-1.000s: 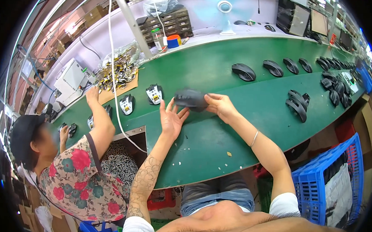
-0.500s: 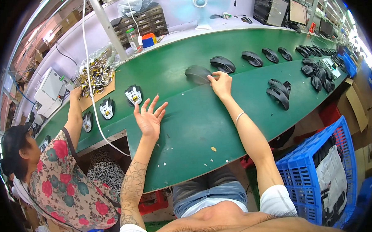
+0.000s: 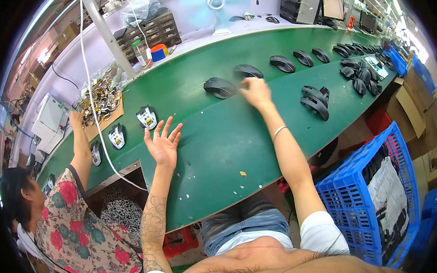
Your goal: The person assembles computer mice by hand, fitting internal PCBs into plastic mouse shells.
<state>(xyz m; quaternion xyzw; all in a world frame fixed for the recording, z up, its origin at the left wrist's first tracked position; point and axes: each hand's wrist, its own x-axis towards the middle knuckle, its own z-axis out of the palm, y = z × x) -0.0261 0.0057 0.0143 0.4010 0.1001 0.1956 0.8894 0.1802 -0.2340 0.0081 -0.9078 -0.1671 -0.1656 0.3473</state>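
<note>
My left hand is held palm up over the near green surface, fingers spread, holding nothing. Just beyond its fingertips lies an opened mouse base, black with a white inside. My right hand is bent at the fingers beside two black computer mice. One mouse lies left of its fingertips; the other mouse is just behind them. Motion smears the fingertips, so whether they touch or grip either mouse cannot be made out.
More black mice line the green bench toward the far right. Black mouse shells sit right of my right arm. A blue crate stands at lower right. On the left, a co-worker reaches toward piled cable parts; a white cable hangs there.
My right hand has come off the nearer mouse, which now lies still, and shifted slightly right toward the mouse behind. My left hand stays open. The whole view has shifted a little.
</note>
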